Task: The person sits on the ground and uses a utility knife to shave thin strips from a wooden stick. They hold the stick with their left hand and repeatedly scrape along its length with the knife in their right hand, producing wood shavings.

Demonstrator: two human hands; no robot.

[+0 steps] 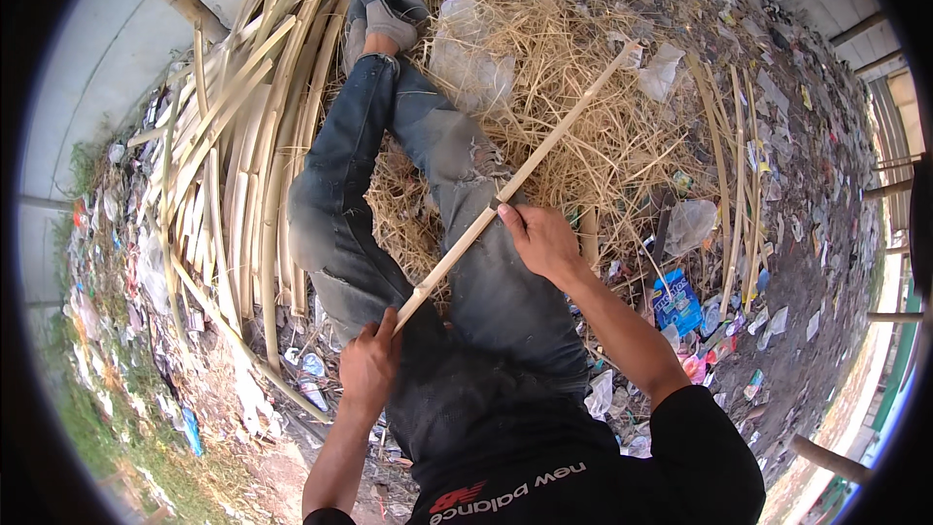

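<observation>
A long, pale split bamboo strip runs slantwise across my lap, its far end up over the shavings. Near its lower end, my left hand is closed around it, above my thigh. My right hand grips the same strip farther up, thumb along its side; the other fingers are partly hidden beneath. A small dark mark shows on the strip just beyond the right thumb, and I cannot make out what it is. Under the strip are my outstretched legs in worn dark jeans, crossed at the ankles.
A big stack of split bamboo strips lies left of my legs. Curly bamboo shavings heap up ahead. Several thin strips rest at the right, with a blue packet nearer me. Litter covers the ground; a pale wall borders the left.
</observation>
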